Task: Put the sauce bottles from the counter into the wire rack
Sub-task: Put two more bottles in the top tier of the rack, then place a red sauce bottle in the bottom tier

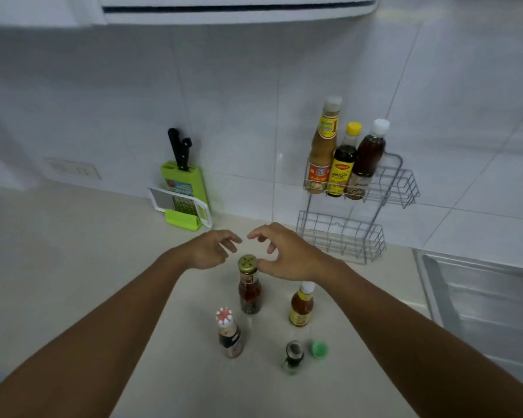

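A two-tier wire rack (405, 188) stands against the tiled wall at the right. Its top tier holds three bottles: a tall orange-brown one (322, 152), a yellow-capped dark one (343, 164) and a white-capped brown one (367, 164). The lower tier (341, 236) holds nothing. On the counter stand a gold-capped red sauce bottle (249, 289), a white-capped yellow-labelled bottle (301, 306), a red-and-white-capped dark bottle (230, 333) and a small uncapped dark bottle (293, 357). My left hand (212, 251) and right hand (284, 254) hover open just above the gold cap, my right thumb beside it.
A green cap (319, 349) lies loose beside the small uncapped bottle. A green knife block with black-handled knives (183, 179) and a grater (181, 203) stand at the back wall. A steel sink (480, 297) lies at the right of the beige counter (73, 267).
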A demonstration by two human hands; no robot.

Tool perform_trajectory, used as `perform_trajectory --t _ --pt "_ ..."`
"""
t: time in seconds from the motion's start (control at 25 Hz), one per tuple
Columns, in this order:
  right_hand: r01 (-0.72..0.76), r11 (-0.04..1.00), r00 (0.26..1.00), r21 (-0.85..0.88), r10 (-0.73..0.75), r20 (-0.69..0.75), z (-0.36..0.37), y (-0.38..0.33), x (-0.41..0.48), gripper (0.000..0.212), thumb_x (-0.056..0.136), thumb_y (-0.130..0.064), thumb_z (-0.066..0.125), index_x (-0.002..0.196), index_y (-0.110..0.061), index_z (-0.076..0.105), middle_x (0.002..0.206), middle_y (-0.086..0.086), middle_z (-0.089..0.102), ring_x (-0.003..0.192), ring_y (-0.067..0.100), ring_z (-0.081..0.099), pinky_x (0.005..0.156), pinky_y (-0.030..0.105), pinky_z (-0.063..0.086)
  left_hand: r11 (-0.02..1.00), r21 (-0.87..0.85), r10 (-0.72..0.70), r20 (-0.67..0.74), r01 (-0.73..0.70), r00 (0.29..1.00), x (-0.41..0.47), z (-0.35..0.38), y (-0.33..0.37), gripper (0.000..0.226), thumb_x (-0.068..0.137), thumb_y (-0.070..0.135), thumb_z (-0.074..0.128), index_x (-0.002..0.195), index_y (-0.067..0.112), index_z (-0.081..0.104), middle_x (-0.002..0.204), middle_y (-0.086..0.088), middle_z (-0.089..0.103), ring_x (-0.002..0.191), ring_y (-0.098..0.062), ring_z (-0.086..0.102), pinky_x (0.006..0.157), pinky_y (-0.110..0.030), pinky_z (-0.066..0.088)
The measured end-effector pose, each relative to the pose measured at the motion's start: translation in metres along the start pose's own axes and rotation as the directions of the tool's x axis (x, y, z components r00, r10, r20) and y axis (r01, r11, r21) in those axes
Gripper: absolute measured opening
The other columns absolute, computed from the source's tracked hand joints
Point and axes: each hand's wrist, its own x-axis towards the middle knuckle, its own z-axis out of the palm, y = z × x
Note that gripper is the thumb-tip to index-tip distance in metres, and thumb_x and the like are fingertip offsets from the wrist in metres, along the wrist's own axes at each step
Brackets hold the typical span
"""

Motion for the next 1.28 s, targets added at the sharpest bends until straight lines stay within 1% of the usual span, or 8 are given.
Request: perform_trajectory --t 0.2,0.4,0.56,0.72,0.88,1.12,1.2,1.28 --pt "0.001 0.966 0.995 -0.257 0.024 0.096 0.032 -0.010 0.019 0.055 0.096 -0.035 0.065 0.147 -0.021 0.050 0.133 0.001 0.047 0.117 0.019 0.054 0.097 0.033 0.047 0.992 -0.115 -0.036 0.160 0.055 0.986 -0.003 0.066 -0.057 0.061 0.075 -0.011 0.073 0.130 0.010 0.056 0.119 -0.002 0.063 0.104 -0.014 0.060 0.071 -0.008 0.050" --pt "-0.010 0.944 0.997 -0.330 0.034 0.066 0.042 -0.007 0.028 0.046 0.096 -0.028 0.066 0.141 -0.017 0.058 0.126 0.002 0.050 0.111 0.023 0.056 0.094 0.038 0.051 0.980 -0.201 0.025 0.045 -0.015 0.999 0.015 0.108 -0.081 0.054 0.057 0.023 0.095 0.104 0.035 0.070 0.101 0.009 0.075 0.095 -0.006 0.071 0.086 -0.027 0.057" --pt "0.094 0.883 0.995 -0.460 -0.070 0.070 0.042 -0.007 0.030 0.040 0.093 -0.017 0.070 0.132 -0.012 0.063 0.120 0.005 0.051 0.104 0.023 0.057 0.081 0.034 0.053 0.974 -0.223 0.035 -0.015 -0.038 0.999 0.023 0.114 -0.075 0.034 0.057 0.010 0.085 0.086 0.023 0.074 0.087 -0.001 0.078 0.076 -0.009 0.072 0.077 -0.041 0.062" --pt "0.160 0.895 0.986 -0.415 -0.129 0.102 0.012 -0.011 0.032 0.049 0.088 0.000 0.071 0.134 -0.015 0.062 0.126 0.002 0.055 0.114 0.020 0.056 0.089 0.034 0.055 0.969 -0.234 0.086 0.035 -0.076 0.996 0.022 0.087 -0.057 0.039 0.054 0.004 0.079 0.091 0.013 0.070 0.089 -0.013 0.075 0.073 -0.014 0.068 0.076 -0.049 0.060" --pt "0.251 0.923 0.968 -0.293 -0.246 0.052 -0.043 -0.035 0.027 0.052 0.082 0.013 0.070 0.124 -0.018 0.069 0.122 -0.001 0.062 0.110 0.016 0.061 0.086 0.027 0.058 0.949 -0.273 0.189 0.099 -0.156 0.977 0.013 0.040 -0.019 0.044 0.056 -0.008 0.074 0.099 0.003 0.067 0.094 -0.020 0.072 0.081 -0.017 0.068 0.079 -0.038 0.057" --pt "0.304 0.752 0.935 -0.584 -0.352 0.034 -0.101 -0.074 0.004 0.031 0.097 -0.044 0.055 0.110 -0.018 0.065 0.098 -0.002 0.065 0.079 0.015 0.061 0.071 0.034 0.057 0.941 -0.222 0.300 0.203 -0.255 0.932 -0.021 -0.006 0.048 0.048 0.059 -0.016 0.070 0.101 0.009 0.067 0.086 -0.005 0.072 0.080 -0.014 0.069 0.074 -0.028 0.055" --pt "0.298 0.648 0.891 -0.701 -0.453 -0.039 -0.104 -0.079 -0.003 0.033 0.101 -0.045 0.034 0.101 -0.018 0.054 0.078 0.001 0.063 0.061 0.025 0.056 0.058 0.041 0.049 0.931 -0.238 0.329 0.227 -0.275 0.917 -0.031 -0.011 0.073 0.049 0.060 -0.018 0.068 0.103 0.006 0.065 0.083 -0.004 0.070 0.079 -0.015 0.068 0.073 -0.027 0.055" --pt "0.195 0.683 0.900 -0.703 -0.410 -0.149 -0.111 -0.079 -0.006 0.034 0.102 -0.039 0.024 0.114 -0.020 0.049 0.072 0.003 0.064 0.060 0.028 0.056 0.060 0.037 0.040 0.920 -0.272 0.338 0.186 -0.282 0.923 -0.037 -0.013 0.094 0.050 0.058 -0.015 0.071 0.101 0.010 0.065 0.080 -0.001 0.070 0.076 -0.016 0.067 0.072 -0.030 0.055"
